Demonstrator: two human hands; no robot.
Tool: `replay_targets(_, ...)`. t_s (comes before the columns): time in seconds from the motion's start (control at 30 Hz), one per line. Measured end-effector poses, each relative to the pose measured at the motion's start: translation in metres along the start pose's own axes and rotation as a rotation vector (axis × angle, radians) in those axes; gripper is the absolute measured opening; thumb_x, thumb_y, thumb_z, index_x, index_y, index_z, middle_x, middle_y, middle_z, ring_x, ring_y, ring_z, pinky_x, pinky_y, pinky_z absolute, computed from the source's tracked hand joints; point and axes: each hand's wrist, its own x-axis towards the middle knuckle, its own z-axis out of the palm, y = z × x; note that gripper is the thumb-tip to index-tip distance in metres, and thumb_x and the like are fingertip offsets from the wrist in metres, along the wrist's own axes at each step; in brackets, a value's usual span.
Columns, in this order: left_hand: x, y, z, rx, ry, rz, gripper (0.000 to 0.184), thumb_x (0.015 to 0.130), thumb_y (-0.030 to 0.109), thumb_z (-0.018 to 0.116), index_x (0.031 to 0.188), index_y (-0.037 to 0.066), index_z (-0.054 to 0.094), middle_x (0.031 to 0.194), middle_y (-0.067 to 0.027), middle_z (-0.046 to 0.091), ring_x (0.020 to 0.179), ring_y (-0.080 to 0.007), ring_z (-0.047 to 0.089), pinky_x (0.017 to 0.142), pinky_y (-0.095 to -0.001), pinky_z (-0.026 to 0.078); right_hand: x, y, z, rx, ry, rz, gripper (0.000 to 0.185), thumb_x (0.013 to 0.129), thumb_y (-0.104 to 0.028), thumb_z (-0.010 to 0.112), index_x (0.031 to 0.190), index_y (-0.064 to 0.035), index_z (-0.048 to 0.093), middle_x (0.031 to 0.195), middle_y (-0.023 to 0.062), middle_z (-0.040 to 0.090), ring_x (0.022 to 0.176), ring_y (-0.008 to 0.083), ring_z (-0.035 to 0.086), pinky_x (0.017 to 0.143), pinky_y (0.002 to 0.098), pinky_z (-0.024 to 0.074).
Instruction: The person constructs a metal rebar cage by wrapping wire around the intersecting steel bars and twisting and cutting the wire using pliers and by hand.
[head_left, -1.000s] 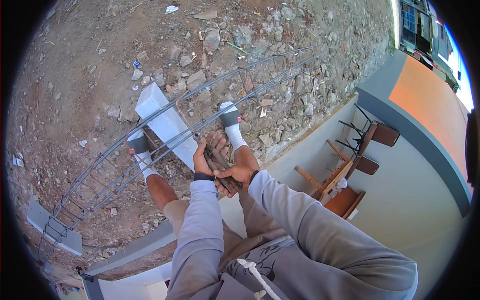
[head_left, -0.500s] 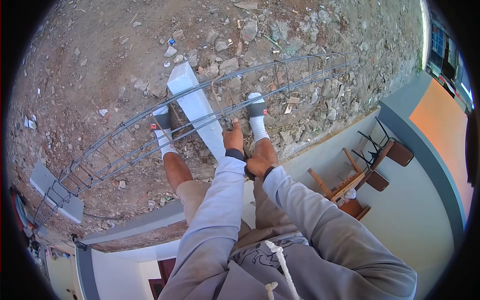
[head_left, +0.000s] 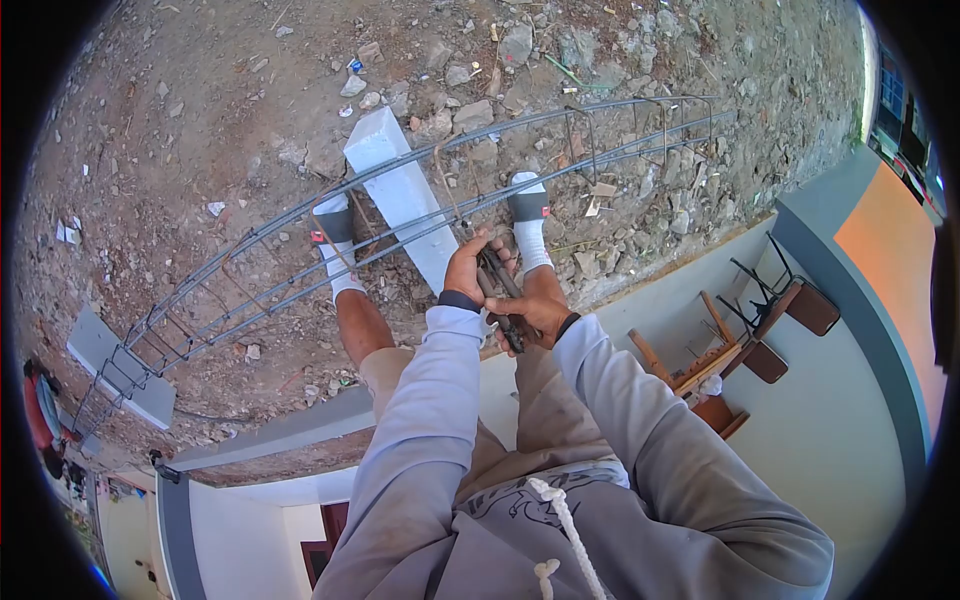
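Dark metal pincers (head_left: 496,278) lie between my two hands, just on the near side of the rebar cage. My left hand (head_left: 466,268) is closed around their upper end, thumb and fingers on the metal. Lower down, my right hand (head_left: 541,309) wraps the other end, with a dark tip poking out below its fingers. The long rebar cage (head_left: 405,237), made of bars and bent stirrups, runs from lower left to upper right in front of my hands. It passes over a pale block (head_left: 385,140) between my feet.
A second pale block (head_left: 150,398) lies under the cage's left end. Stones and rubble cover the dirt around my feet. Wooden furniture and brown-seated chairs (head_left: 806,309) stand on the lower floor at right. A low wall edge (head_left: 290,432) runs behind me.
My hands have drawn back a little from the cage's near bars. The pincers, mostly hidden before, now show between both hands. The view has shifted slightly.
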Motion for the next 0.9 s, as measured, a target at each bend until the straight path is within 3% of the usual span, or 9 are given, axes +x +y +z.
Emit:
replay_targets(0.13,0.025,-0.017,0.002,0.413,0.327,0.206,0.021,0.088,0.022,0.057,0.085,0.005,0.047,0.062,-0.0068,0.05,0.046,-0.0193,0.051,0.04,-0.0359,0.045,-0.027,-0.008,0.023,-0.867,0.625,-0.292,0.048,0.076,-0.038,0.065,0.096,0.0045,0.055,0.091,0.0209,0.063,0.087,0.0324,0.063,0.077,0.0378,0.0503)
replay_targets(0.2,0.035,-0.027,0.01,0.499,0.517,0.247,0.039,0.086,0.023,0.06,0.109,-0.003,0.042,0.069,-0.0097,0.055,0.05,-0.0217,0.055,0.042,-0.036,0.047,-0.016,0.008,0.023,-1.103,0.806,-0.361,0.053,0.072,-0.039,0.065,0.097,0.0067,0.056,0.098,0.026,0.062,0.091,0.0385,0.062,0.082,0.0386,0.0498)
replay_targets(0.3,0.11,-0.061,-0.048,0.684,0.69,0.465,0.048,0.085,0.027,0.062,0.114,-0.004,0.041,0.075,-0.0119,0.058,0.056,-0.0232,0.058,0.046,-0.0335,0.048,-0.002,0.008,0.02,-0.959,0.927,-0.299,0.046,0.072,-0.032,0.064,0.095,0.0075,0.056,0.095,0.0259,0.062,0.092,0.0405,0.061,0.082,0.0427,0.0498)
replay_targets(0.37,0.06,-0.031,-0.015,0.54,0.517,0.37,0.042,0.087,0.03,0.059,0.11,-0.001,0.044,0.077,-0.0113,0.058,0.059,-0.0225,0.059,0.049,-0.0332,0.049,0.0,0.013,0.012,-0.903,0.672,-0.359,0.036,0.081,-0.032,0.063,0.088,0.0028,0.058,0.079,0.016,0.062,0.073,0.03,0.064,0.066,0.0416,0.0527)
replay_targets(0.47,-0.002,0.006,0.013,0.3,0.18,0.135,0.034,0.091,0.033,0.055,0.104,0.003,0.048,0.079,-0.0104,0.058,0.063,-0.0214,0.06,0.053,-0.0328,0.05,0.01,0.01,-0.018,0.116,-0.055,-0.053,0.04,0.084,-0.043,0.063,0.087,-0.0031,0.061,0.07,0.0079,0.06,0.058,0.0191,0.059,0.054,0.033,0.0511)
replay_targets(0.57,-0.005,0.01,0.003,0.292,0.09,0.091,0.037,0.092,0.037,0.052,0.107,0.003,0.051,0.086,-0.0114,0.061,0.071,-0.0231,0.062,0.058,-0.0334,0.052,0.017,0.02,-0.018,0.202,-0.124,-0.024,0.047,0.082,-0.047,0.064,0.094,-0.002,0.061,0.072,0.0088,0.06,0.058,0.0198,0.059,0.054,0.0338,0.0513)
replay_targets(0.7,0.024,-0.004,-0.01,0.383,0.236,0.191,0.029,0.091,0.033,0.056,0.1,0.006,0.054,0.082,-0.0089,0.061,0.068,-0.0215,0.06,0.058,-0.0348,0.05,0.022,0.035,0.005,-0.83,0.698,-0.508,0.061,0.074,-0.042,0.07,0.114,0.0,0.051,0.089,0.0193,0.061,0.084,0.0325,0.063,0.074,0.0435,0.0509)
replay_targets(0.83,0.016,0.0,0.002,0.244,0.205,0.019,0.024,0.091,0.029,0.056,0.096,0.006,0.055,0.078,-0.0069,0.06,0.067,-0.0208,0.058,0.058,-0.0379,0.048,0.027,0.036,0.023,-1.107,1.121,-0.493,0.049,0.073,-0.027,0.065,0.11,-0.0001,0.049,0.106,0.0257,0.057,0.092,0.0355,0.062,0.08,0.0461,0.0479)
replay_targets(0.9,0.009,0.002,-0.004,0.287,0.194,0.068,0.019,0.09,0.025,0.056,0.095,0.006,0.055,0.079,-0.0062,0.06,0.067,-0.0199,0.058,0.059,-0.0386,0.048,0.022,0.022,0.024,-0.986,0.906,-0.329,0.044,0.073,-0.022,0.063,0.108,0.0006,0.048,0.103,0.025,0.059,0.087,0.0323,0.064,0.075,0.0417,0.0507)
